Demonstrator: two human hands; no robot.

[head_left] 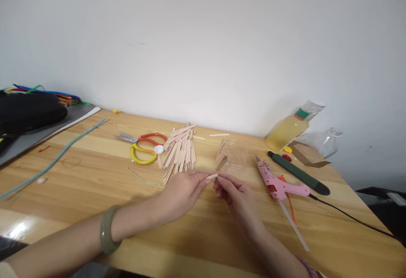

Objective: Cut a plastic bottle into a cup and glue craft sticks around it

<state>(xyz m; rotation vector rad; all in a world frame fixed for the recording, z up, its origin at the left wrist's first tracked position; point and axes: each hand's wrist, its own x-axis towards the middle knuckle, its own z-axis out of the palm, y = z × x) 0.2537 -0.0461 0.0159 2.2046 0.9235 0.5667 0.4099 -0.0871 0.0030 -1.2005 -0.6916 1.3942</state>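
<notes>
Between my two hands, above the table, is a short pale wooden craft stick (212, 176). My left hand (184, 191) pinches its left end between thumb and fingers; a green bangle (108, 229) circles that wrist. The fingertips of my right hand (236, 195) pinch the stick's right end, the other fingers curled. Part of the stick is covered by my fingers. Just beyond my left hand lies a loose pile of craft sticks (182, 151). Behind my right hand stands a clear plastic tray (236, 157) with wooden sticks along its left side.
Scissors (147, 147) with red and yellow handles lie left of the pile. A pink glue gun (279, 185), its cord (349, 214) trailing right, lies beside a dark green cutter-like tool (298, 172). A bottle of yellow liquid (287, 130) leans by the wall. A blue pipe cleaner (60, 155) lies left.
</notes>
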